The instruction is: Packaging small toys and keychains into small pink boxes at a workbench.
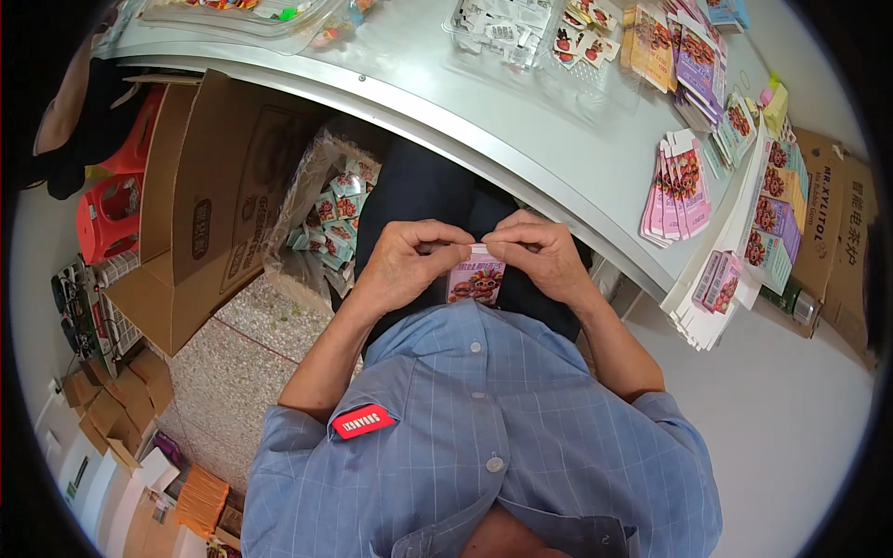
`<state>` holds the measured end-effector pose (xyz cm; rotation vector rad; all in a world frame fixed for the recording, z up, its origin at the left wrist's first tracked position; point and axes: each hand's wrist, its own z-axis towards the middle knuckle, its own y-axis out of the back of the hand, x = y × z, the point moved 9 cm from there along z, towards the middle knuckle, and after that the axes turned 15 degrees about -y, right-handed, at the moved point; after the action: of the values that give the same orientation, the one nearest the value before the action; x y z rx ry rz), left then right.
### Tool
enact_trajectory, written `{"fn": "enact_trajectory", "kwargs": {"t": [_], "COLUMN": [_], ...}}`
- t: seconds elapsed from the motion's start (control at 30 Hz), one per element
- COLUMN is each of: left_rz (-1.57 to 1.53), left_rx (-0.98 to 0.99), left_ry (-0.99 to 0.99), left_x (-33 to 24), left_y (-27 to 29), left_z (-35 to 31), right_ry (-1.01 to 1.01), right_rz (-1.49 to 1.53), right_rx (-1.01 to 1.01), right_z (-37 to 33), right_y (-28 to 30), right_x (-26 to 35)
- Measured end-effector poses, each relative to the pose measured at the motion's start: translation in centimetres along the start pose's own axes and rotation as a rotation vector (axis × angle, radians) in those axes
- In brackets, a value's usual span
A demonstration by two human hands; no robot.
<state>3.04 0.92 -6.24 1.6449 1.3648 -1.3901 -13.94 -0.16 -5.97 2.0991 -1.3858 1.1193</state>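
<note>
A small pink packet with a cartoon picture is held upright over my lap, close to my chest. My left hand pinches its top left corner between thumb and fingers. Mirroring it, my right hand pinches the top right corner. The fingertips of the two hands almost meet above the packet's upper edge. My blue checked shirt hides the packet's lower end.
A grey table curves in front of me, with fanned pink packets, mixed packets and clear trays. To my left stand a plastic bag of small green packets, an open cardboard box and red stools.
</note>
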Motion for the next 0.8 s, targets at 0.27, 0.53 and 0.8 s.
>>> {"fn": "enact_trajectory", "kwargs": {"t": [0.27, 0.53, 0.8], "left_rz": [0.099, 0.216, 0.223], "left_rx": [0.068, -0.002, -0.278], "left_ry": [-0.146, -0.325, -0.538], "left_x": [-0.3, -1.3, -6.9], "left_y": [0.1, -0.3, -0.4], "left_z": [-0.6, -0.8, 0.3], "right_ry": [0.192, 0.391, 0.515], "right_rz": [-0.162, -0.262, -0.544], "right_rx": [-0.048, -0.118, -0.611], "right_z": [-0.4, -2.0, -7.0], "right_y": [0.1, -0.7, 0.3], "right_x": [0.3, 1.7, 7.3]}}
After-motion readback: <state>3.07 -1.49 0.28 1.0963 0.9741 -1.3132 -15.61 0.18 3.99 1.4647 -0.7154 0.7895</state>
